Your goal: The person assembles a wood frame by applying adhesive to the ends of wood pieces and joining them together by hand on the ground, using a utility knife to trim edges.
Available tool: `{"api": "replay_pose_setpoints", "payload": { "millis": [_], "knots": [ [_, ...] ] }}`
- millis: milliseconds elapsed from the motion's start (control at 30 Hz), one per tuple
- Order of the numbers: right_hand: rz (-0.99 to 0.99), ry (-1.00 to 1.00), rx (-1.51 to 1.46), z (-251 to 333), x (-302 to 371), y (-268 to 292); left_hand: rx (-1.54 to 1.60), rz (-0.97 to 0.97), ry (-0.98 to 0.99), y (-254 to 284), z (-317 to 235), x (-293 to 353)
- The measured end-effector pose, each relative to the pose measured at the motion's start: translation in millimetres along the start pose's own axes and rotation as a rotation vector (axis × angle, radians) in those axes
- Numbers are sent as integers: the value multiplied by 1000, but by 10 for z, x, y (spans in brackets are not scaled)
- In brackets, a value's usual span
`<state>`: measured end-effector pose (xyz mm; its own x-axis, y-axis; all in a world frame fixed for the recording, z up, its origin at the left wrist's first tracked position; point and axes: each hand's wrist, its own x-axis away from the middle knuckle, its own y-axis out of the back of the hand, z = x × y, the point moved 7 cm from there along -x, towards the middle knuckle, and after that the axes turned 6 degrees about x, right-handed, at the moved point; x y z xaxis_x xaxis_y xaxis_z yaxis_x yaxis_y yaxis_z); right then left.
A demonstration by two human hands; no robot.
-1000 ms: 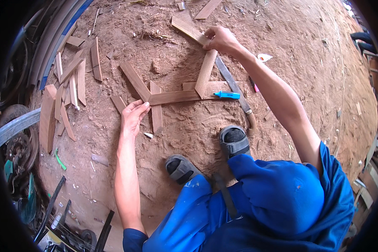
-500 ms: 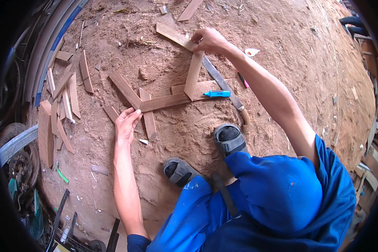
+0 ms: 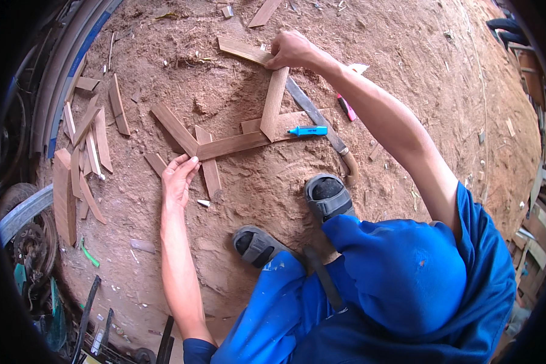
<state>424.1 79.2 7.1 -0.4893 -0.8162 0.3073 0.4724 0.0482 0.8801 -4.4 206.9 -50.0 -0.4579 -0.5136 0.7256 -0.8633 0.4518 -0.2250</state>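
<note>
Flat brown wooden strips (image 3: 233, 144) laid end to end on sandy ground, a hand at each outer joint

Just beyond the dark grey strapped sandals (image 3: 259, 244), the bare left hand (image 3: 178, 182) has its thumb and fingertips at the nearer-left joint; whether they pinch the wood or merely steady it, I cannot tell. A light press seems best, with cut ends flush and top faces level, as the narrow brown wooden offcut (image 3: 211, 179) crossing beneath could make them rock.

Farther out, the middle joint rests over a broader brown board (image 3: 303, 118), beside a bright blue marker (image 3: 309, 130). No hand steadies it, so it probably slips most easily.

Farthest, the bare right hand (image 3: 291, 48) curls over the outer joint; pinching or pressing, I cannot tell. Small, even nudges should suit. Its fingers hide that joint's fit. The long metal blade with a curved wooden handle (image 3: 309, 104) loses its tip near there, and the forearm partly covers a white object (image 3: 359, 68).
</note>
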Motion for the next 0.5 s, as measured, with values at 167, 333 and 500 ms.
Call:
{"api": "replay_pose_setpoints", "payload": {
  "millis": [167,333,500],
  "knots": [
    [-75,35,-60,17,87,34,7,2,-4,3,-5,14],
    [-40,22,-24,59,130,56,19,11,-5,-8,10,-16],
    [6,3,-53,100,142,27,-4,2,-1,16,-12,1]
  ]
}}
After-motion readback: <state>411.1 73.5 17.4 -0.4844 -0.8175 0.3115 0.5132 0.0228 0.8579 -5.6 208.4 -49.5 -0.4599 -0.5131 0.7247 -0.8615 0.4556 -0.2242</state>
